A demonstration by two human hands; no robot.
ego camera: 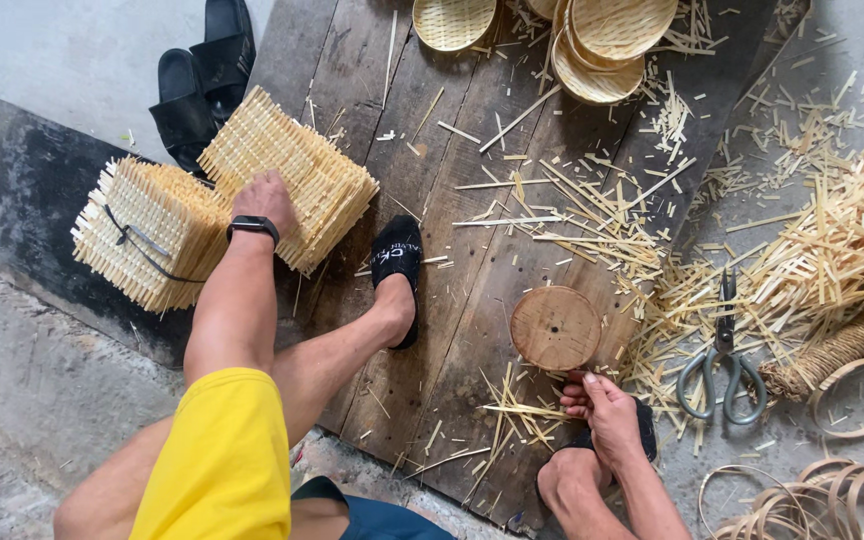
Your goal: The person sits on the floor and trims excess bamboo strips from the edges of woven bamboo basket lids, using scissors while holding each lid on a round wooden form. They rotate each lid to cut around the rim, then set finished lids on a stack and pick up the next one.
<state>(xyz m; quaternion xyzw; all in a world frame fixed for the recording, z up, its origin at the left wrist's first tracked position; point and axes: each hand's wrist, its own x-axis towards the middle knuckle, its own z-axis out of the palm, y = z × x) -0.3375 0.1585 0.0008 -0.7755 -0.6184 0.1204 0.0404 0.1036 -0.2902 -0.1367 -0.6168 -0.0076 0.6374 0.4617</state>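
My left hand (264,203) lies flat on a woven mat stack (287,178); my right hand (602,405) rests loosely curled, empty, below the wooden disc (555,327).

View: a single camera, worn on the person's head; no second view shares the scene.
Direction: it looks steeply down past the knees to the floor.
Nearness: close, within arm's reach of the work.
Lower edge: the person's own arms and legs enter here, left hand (264,203) reaching up-frame, right hand (607,410) low.
Centre: dark wooden boards (472,290) run away from the wearer.
Upper edge: woven trays (607,40), cut off by the frame.
Right edge: scissors (722,365) and bamboo strips (832,240).
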